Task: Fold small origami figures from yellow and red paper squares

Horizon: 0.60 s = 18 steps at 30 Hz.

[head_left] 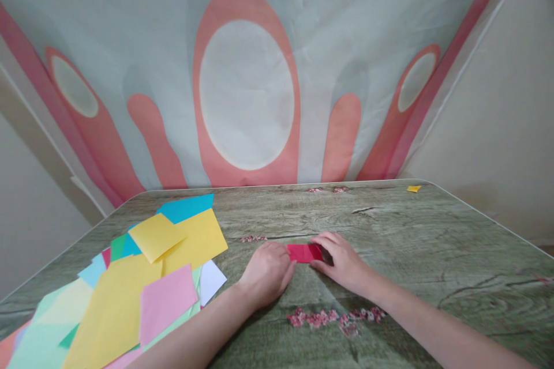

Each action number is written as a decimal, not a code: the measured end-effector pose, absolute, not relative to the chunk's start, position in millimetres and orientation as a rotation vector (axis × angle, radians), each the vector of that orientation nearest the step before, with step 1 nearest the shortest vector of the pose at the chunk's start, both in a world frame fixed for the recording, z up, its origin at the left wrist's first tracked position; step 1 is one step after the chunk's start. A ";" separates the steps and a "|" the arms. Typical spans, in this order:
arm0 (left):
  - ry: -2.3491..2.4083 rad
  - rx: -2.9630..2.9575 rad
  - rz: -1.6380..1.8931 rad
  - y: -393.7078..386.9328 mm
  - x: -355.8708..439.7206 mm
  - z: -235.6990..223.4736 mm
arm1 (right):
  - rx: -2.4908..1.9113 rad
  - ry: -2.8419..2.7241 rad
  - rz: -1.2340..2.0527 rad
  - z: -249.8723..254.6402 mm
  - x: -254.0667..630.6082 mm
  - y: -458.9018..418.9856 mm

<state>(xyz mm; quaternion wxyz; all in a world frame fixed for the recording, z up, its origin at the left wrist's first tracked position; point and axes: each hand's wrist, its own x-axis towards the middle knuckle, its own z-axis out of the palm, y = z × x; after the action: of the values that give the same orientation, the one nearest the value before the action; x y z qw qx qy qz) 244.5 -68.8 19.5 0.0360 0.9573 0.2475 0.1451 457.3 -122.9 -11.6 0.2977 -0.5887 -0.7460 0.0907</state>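
A small red folded paper (304,253) lies on the wood-patterned table between my two hands. My left hand (267,272) is closed at its left end, with curled fingers and the thumb along the lower corner. At the opposite end, my right hand (340,260) grips the paper, fingers at the upper corner and thumb at the lower one. The fingers hide both ends of the paper, so its full folds do not show.
Loose coloured paper sheets (116,300) overlap in a pile on the left, beside my left forearm. A small yellow scrap (414,189) lies at the far right corner of the table (433,253). A patterned cloth (311,57) hangs behind the far edge.
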 end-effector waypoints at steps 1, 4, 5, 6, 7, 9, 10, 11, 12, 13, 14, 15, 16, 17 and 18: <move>0.761 2.913 0.457 -67.8 244.2 20.1 | -1.570 -2.002 0.265 -9.2 456.9 -122.0; 0.806 2.825 0.471 -65.3 243.5 21.7 | -1.594 -2.041 0.344 -0.8 456.2 -118.9; 0.829 2.795 0.476 -64.6 243.4 21.9 | -1.604 -2.048 0.360 1.8 455.6 -117.5; 0.848 2.764 0.482 -64.0 243.5 21.8 | -1.617 -2.051 0.368 3.9 454.7 -115.8; 0.861 2.732 0.487 -63.5 243.7 21.5 | -1.636 -2.051 0.373 5.6 453.5 -113.6; 0.868 2.663 0.502 -62.3 244.6 20.2 | -1.707 -2.024 0.381 7.9 450.8 -107.6; 0.860 2.624 0.516 -61.6 245.1 19.4 | -1.764 -2.000 0.404 8.6 449.8 -103.9; 0.847 2.581 0.540 -60.9 245.5 18.6 | -1.835 -1.971 0.448 9.0 449.2 -100.0; 0.834 2.537 0.571 -60.0 245.9 17.8 | -1.888 -1.944 0.520 9.2 449.2 -96.0; 0.822 2.491 0.607 -59.0 246.1 17.1 | -1.911 -1.941 0.567 9.2 449.9 -92.2; 0.816 2.448 0.643 -57.8 246.2 16.5 | -1.927 -1.933 0.588 9.1 451.3 -89.0; 0.812 2.404 0.667 -56.4 246.2 15.9 | -1.938 -1.926 0.610 8.7 453.1 -86.4; 0.809 2.361 0.681 -54.7 246.0 15.5 | -1.944 -1.919 0.629 8.1 455.2 -84.7; 0.809 2.324 0.685 -52.7 245.8 15.1 | -1.948 -1.907 0.641 7.3 457.5 -83.8; 0.807 2.294 0.677 -50.7 245.7 14.8 | -1.947 -1.892 0.654 6.3 459.8 -83.7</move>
<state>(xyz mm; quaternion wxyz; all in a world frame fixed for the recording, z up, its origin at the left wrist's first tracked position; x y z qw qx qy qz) 245.7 -50.7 14.8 0.3037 0.8659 0.3044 0.2556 459.8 -83.7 6.3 0.1737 -0.6867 -0.6671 0.2307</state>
